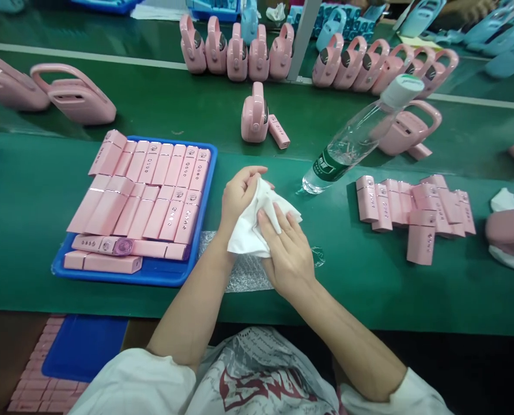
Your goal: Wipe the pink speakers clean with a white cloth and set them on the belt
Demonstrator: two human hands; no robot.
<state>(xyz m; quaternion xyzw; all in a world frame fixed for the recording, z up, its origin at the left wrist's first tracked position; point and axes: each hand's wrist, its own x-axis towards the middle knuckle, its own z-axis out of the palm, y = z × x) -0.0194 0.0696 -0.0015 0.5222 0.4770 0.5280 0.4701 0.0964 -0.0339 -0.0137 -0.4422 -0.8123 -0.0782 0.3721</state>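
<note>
A white cloth (pixel 250 233) is spread between my two hands above the green table. My left hand (pixel 238 199) grips its left and upper part, fingers curled round it. With fingers stretched over the cloth, my right hand (pixel 289 251) presses it from the right. Whether something is wrapped inside the cloth cannot be seen. Below my hands lies a sheet of clear bubble wrap (pixel 246 276). Left of them, a blue tray (pixel 205 202) holds rows of pink box-shaped microphones (pixel 153 219).
A water bottle (pixel 347 144) stands beyond my right hand. Several pink microphones (pixel 416 202) lie in a pile at the right. Ahead, a pink handled speaker (pixel 254 118) has one microphone beside it. More pink speakers (pixel 237 55) line the back behind a metal post (pixel 305 34).
</note>
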